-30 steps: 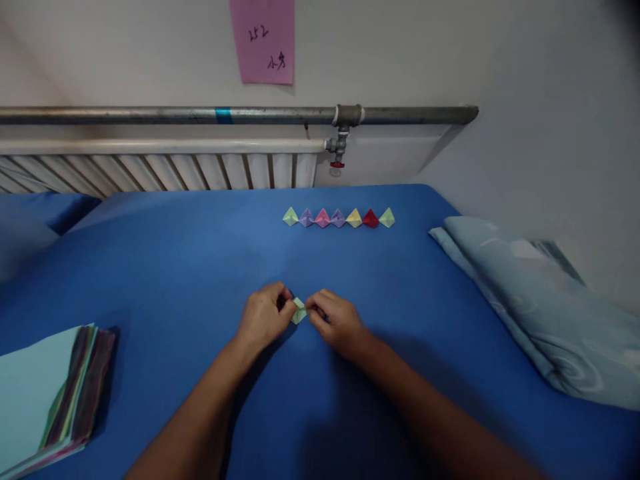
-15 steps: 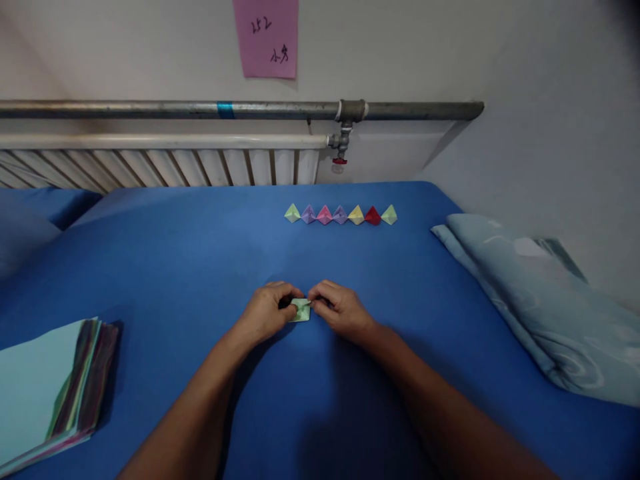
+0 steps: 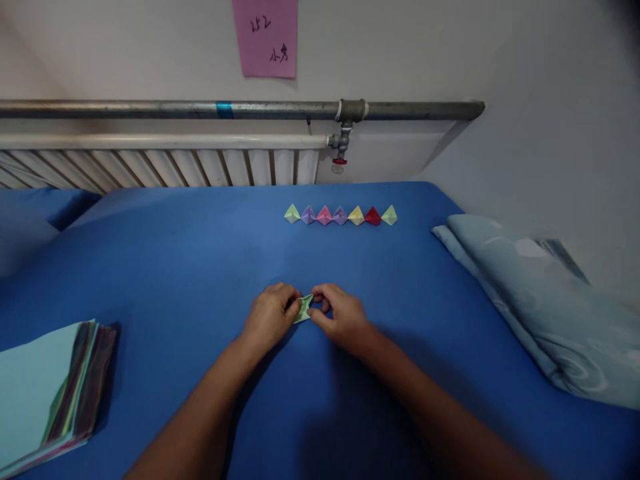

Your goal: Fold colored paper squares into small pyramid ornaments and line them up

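A small folded piece of light green paper (image 3: 305, 309) is between my two hands, low over the blue surface. My left hand (image 3: 271, 311) is closed on its left side, thumb in front and fingers behind. My right hand (image 3: 341, 312) touches the right side, its thumb on the lower right corner and its index finger on the upper right corner, with a gap between them. Beyond my hands lies a row of several folded paper pieces, among them a red one (image 3: 373, 216), a yellow one (image 3: 356, 215) and a pink one (image 3: 325, 215).
A stack of coloured paper sheets (image 3: 37, 387) lies at the left. Folded pale blue-green bedding (image 3: 540, 307) is at the right. Behind the blue sheet (image 3: 190, 247) stand a white radiator (image 3: 235, 167), a metal pipe (image 3: 280, 111) and a red valve handle (image 3: 339, 161).
The right thumb and fingers have moved apart from a pinch at the paper's edge onto its right corners. The green paper has gone from a flat square to a tilted, partly opened shape.
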The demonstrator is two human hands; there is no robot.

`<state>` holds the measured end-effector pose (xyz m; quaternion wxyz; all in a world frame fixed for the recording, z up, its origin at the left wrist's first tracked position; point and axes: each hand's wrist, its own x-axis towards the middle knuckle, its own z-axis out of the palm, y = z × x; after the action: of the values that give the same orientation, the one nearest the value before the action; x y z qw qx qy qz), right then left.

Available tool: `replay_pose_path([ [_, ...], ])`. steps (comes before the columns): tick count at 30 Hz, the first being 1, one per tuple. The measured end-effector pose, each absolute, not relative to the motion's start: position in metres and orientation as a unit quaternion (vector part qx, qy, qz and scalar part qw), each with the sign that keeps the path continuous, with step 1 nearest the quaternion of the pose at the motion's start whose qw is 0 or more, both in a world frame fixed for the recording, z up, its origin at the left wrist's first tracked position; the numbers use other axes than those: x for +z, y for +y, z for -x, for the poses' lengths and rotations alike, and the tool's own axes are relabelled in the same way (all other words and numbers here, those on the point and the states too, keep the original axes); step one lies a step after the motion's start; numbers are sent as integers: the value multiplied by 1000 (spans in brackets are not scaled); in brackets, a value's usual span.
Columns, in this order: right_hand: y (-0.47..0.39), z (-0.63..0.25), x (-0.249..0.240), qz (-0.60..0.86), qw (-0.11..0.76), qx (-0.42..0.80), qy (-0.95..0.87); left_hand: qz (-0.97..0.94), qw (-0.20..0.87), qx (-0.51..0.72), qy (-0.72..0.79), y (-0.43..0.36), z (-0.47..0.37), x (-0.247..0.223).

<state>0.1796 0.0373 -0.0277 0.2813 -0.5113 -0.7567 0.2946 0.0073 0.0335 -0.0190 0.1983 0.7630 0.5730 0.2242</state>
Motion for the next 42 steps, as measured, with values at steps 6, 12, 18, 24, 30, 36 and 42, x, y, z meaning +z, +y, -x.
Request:
replay_pose_path([
  [6, 35, -176, -23, 545, 219, 226, -777, -764, 166, 217, 585, 29, -13, -19],
  [12, 35, -176, -20, 542, 162, 176, -806, -764, 168, 181, 596, 27, -14, -15],
  [18, 36, -175, -20, 518, 139, 158, -829, -767, 174, 147, 600, 28, -14, -13],
  [24, 35, -175, -23, 512, 147, 143, -834, -765, 156, 133, 610, 28, -17, -14],
  [30, 34, -174, -22, 515, 145, 142, -833, -761, 141, 119, 622, 28, -19, -13],
  [36, 36, -169, -22, 549, 139, 125, -815, -764, 139, 113, 620, 27, -19, -13],
  [42, 38, -168, -23, 548, 119, 122, -819, -754, 163, 140, 621, 28, -20, -13],
])
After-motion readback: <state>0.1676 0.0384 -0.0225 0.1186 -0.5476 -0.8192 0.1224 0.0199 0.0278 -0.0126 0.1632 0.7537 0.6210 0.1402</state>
